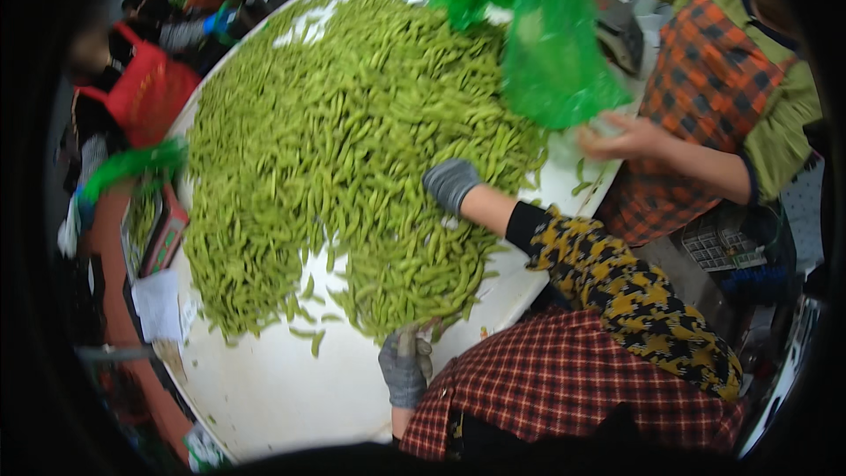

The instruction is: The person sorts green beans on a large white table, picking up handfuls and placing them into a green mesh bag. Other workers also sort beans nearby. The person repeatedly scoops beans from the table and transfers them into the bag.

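A broad heap of green edamame pods (344, 125) covers much of a white round-edged table (284, 390). My right hand (453, 185), in a grey knit glove, reaches into the right side of the heap. Its fingertips point down among the pods, and what they hold is hidden. Close to my apron, my left hand (406, 363) wears a grey glove with pale, worn fingers. Those fingers are curled against the near edge of the heap, touching pods there; whether any are gripped is unclear. A few loose pods (316, 342) lie left of that hand.
At right, a co-worker's bare hand (621, 135) is beside a green plastic bag (558, 46) hanging over the heap. Another green bag (132, 168) is blurred at left, above a red scale (165, 231). A paper sheet (157, 304) lies at the table's left edge.
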`<state>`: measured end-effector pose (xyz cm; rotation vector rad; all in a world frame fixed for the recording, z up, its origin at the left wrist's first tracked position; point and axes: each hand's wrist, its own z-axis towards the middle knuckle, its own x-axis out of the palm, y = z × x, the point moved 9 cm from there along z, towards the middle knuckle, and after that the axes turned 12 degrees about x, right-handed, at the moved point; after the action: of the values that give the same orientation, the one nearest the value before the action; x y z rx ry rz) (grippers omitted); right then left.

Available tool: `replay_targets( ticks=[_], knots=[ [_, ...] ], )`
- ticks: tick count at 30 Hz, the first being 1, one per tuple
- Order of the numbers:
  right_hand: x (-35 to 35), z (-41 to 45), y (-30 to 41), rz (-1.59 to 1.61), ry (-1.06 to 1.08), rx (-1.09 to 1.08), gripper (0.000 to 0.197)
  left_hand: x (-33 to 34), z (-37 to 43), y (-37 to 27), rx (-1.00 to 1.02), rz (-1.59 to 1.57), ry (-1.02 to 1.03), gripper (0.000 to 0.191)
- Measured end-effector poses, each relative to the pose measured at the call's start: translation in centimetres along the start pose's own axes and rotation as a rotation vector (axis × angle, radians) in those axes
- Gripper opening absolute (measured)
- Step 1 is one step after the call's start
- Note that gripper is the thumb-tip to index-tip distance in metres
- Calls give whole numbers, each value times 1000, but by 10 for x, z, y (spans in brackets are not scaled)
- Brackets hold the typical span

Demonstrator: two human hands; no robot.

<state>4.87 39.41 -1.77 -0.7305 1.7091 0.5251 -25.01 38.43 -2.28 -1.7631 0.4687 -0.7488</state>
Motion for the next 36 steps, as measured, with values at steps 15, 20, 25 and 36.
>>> replay_targets(
  ticks=[15, 20, 25, 36],
  knots=[
    [-29, -123, 41, 1082, 224, -405, 26, 22, 17, 44, -308, -458, 33, 22],
    [-5, -175, 101, 707, 209, -645, 44, 24, 18, 46, -365, -335, -58, 26],
    [-8, -149, 78, 939, -29, -611, 65, 45, 11, 37, -438, -827, 196, 30],
    [21, -174, 62, 1341, 614, -436, 22, 50, -13, 31, -350, -670, 446, 34]
  ],
)
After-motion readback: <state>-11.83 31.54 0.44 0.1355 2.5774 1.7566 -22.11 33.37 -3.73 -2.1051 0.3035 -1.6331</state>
